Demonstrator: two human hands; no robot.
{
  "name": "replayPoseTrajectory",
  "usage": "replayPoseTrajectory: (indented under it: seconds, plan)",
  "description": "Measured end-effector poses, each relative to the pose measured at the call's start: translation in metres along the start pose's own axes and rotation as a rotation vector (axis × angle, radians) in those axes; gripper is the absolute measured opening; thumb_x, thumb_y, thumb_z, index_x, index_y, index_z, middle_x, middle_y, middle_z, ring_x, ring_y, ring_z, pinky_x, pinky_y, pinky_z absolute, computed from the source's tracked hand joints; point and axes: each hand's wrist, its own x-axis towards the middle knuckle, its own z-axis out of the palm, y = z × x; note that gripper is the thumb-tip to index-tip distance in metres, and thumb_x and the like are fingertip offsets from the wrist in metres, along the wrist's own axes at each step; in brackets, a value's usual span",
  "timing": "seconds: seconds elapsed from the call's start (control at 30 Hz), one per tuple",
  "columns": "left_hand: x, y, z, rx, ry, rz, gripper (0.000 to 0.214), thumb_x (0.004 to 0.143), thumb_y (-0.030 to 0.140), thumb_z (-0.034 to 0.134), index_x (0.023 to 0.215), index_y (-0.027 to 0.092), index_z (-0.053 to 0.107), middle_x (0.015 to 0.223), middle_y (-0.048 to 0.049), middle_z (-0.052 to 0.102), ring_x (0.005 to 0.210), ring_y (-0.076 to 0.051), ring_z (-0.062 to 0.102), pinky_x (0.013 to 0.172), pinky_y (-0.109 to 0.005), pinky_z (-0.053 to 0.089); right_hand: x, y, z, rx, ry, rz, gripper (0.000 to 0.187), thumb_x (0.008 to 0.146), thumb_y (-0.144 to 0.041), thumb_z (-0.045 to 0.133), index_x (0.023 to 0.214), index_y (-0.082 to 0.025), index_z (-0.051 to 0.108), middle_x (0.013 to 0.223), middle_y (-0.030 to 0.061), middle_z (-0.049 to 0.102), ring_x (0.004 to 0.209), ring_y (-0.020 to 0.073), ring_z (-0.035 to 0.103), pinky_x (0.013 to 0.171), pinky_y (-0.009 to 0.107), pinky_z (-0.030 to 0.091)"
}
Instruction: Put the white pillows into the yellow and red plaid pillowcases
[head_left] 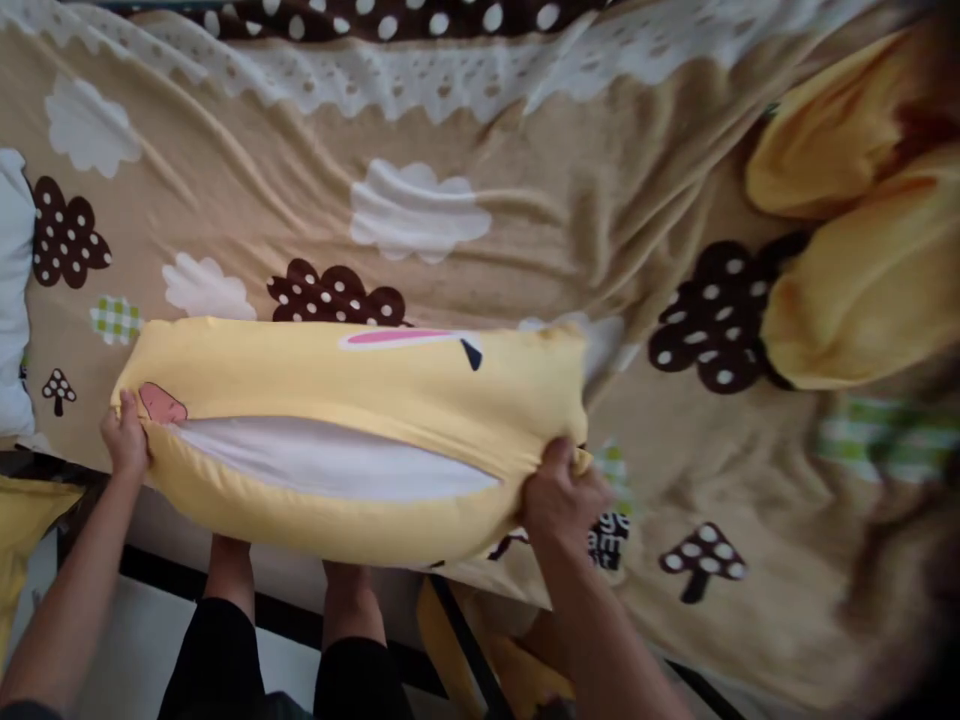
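Observation:
A long yellow pillow (pixel 300 370) lies across the near edge of the bed, held at both ends. Its cover gapes along a lengthwise opening, where the white inner pillow (pixel 330 460) shows. A pink patch and a printed pink-and-white shape mark the cover. My left hand (pixel 129 435) is closed round the left end of the pillow, thumb on top. At the opposite end my right hand (pixel 561 492) grips a bunched corner of the cover. The fingers under the fabric are partly hidden.
A tan blanket (pixel 247 200) with cloud and mushroom prints covers the bed. Yellow plush-looking items (pixel 855 270) lie at the right, and a white pillow (pixel 13 300) at the left edge. My legs (pixel 349 610) stand against the near side, with yellow cloth (pixel 30 520) at the lower left.

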Motion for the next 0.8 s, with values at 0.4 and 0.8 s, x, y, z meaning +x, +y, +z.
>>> replayPoseTrajectory:
  seconds: [0.4,0.8]
  plan:
    - [-0.002,0.054,-0.016,0.187,-0.011,0.536,0.051,0.088,0.047,0.049,0.126,0.013,0.056,0.121,-0.017,0.063,0.117,-0.029,0.059,0.103,-0.045,0.046,-0.013,-0.049,-0.039,-0.323,0.116,-0.196,0.053,0.083,-0.05,0.049,0.117,-0.011,0.062,0.111,0.0245,0.066,0.105,0.0402,0.06,0.086,0.053,0.044]
    - [0.063,0.052,0.05,0.67,-0.552,0.657,0.06,0.099,0.042,0.033,0.154,0.018,0.033,0.163,-0.0129,0.029,0.153,-0.033,0.02,0.121,-0.064,0.007,0.06,-0.028,0.004,-0.404,-0.156,-0.469,0.057,0.095,-0.05,0.039,0.135,-0.014,0.058,0.141,0.0243,0.055,0.134,0.0388,0.045,0.105,0.068,0.023]
